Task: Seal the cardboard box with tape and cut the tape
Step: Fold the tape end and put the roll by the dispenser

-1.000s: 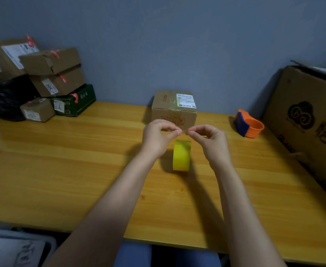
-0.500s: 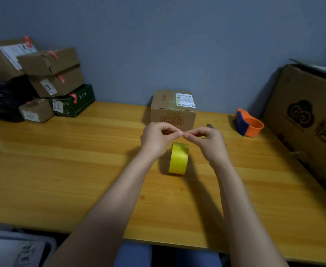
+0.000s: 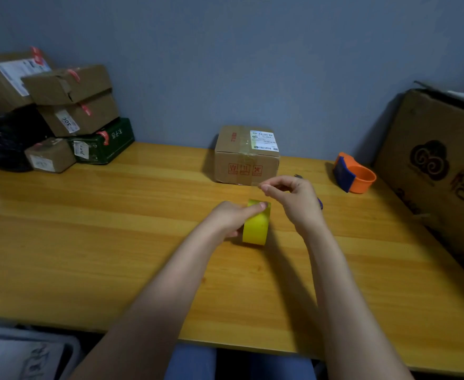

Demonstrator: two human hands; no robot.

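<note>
On the table before the cardboard box, my left hand has dropped to clamp the yellow tape roll while my right hand, fingertips pinched, lifts away, probably drawing the free end out for sealing.

packing room | labelled parcels stacked (tape dispenser nearby)

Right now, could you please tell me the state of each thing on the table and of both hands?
Box: closed, old clear tape over its top, no yellow tape on it.
Tape roll: on edge on the table.
Left hand: gripping the roll, thumb on top.
Right hand: raised above the roll, fingertips pinched; whether it holds the tape end is unclear.
Dispenser: resting by the wall, untouched.
Stacked parcels: closed, piled at the far left.
</note>
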